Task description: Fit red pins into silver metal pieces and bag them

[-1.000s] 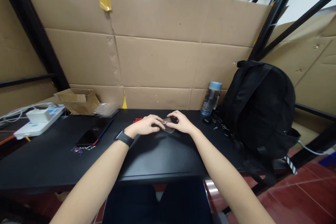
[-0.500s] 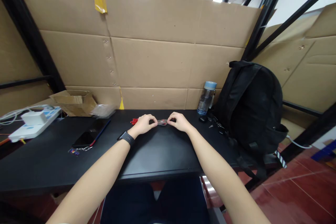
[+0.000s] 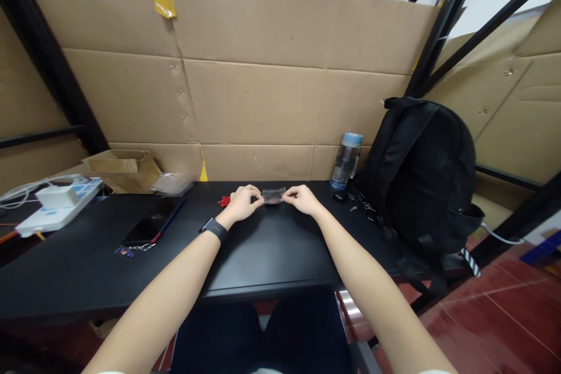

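Between my two hands is a small clear plastic bag (image 3: 273,196), spread flat just above the black tabletop. My left hand (image 3: 243,203), with a dark watch (image 3: 214,228) on its wrist, pinches the bag's left side. Thumb and fingertips of my right hand (image 3: 303,199) are closed on the opposite side. Something small and dark reddish shows near the bag's lower edge, too small to name. Beside my left hand lies a bunch of small red pieces (image 3: 224,201), partly hidden behind the hand.
A phone (image 3: 149,227) with a keychain, a cardboard box (image 3: 127,172), a plastic packet (image 3: 172,183) and a white power strip (image 3: 61,207) are on the left. Rightward stand a water bottle (image 3: 346,162) and a black backpack (image 3: 427,181), with keys (image 3: 362,205) near them. Cardboard walls the back.
The bag, earlier bunched up with reddish colour showing, is now stretched wider and taller between my fingers. My right hand has shifted slightly right.
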Motion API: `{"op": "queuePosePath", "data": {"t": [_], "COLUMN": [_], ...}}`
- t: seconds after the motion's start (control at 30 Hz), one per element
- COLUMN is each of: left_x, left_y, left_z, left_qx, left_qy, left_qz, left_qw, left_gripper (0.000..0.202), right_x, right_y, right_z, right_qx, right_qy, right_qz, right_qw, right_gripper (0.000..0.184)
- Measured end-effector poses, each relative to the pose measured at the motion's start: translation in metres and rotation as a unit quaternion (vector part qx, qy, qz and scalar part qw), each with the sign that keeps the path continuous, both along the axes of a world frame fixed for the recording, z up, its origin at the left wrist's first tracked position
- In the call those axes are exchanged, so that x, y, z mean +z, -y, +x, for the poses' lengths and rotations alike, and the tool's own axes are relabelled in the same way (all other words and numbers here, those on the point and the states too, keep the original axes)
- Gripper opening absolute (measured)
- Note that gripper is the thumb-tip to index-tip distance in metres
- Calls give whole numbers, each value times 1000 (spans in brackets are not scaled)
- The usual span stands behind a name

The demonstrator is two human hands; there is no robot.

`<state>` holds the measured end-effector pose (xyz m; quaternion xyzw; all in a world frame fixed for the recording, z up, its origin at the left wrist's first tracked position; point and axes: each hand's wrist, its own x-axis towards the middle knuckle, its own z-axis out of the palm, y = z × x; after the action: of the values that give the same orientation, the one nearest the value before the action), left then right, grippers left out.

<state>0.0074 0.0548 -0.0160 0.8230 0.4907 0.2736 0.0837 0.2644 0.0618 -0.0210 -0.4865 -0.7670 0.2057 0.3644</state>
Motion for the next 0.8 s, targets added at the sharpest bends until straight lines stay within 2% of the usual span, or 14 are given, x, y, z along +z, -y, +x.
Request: {"op": "queuePosePath", "data": {"t": [0.17,0.33,0.43,0.57,0.73,0.8], "left_x": [-3,-3,-5,-11,-17,-18], "left_y": [-2,5,8,7,7,10], "left_z": [8,18,21,22,25,27], "left_qx": [55,132,145,138,137,141], "left_qy": [46,50,32,6,-19,-29], "left_qz": [-39,-70,-66,-56,-27,-18], "left_qw": [997,988,987,989,990,989], "left_gripper": [19,22,26,33,33,31], "right_x": [-4,-9,-12,-11,-7,-6], "right_y": [-3,-2,-2,0,8,10], "right_z": [-4,-10,-12,-14,-21,-24], "right_qx": [-25,-55,-55,-66,-89,-75], "right_qy": [-107,-136,-140,-73,36,88], "right_qz": [-62,-71,-81,-59,8,25], "right_qw": [992,987,985,993,995,993], "right_gripper": [12,8,21,34,44,38]}}
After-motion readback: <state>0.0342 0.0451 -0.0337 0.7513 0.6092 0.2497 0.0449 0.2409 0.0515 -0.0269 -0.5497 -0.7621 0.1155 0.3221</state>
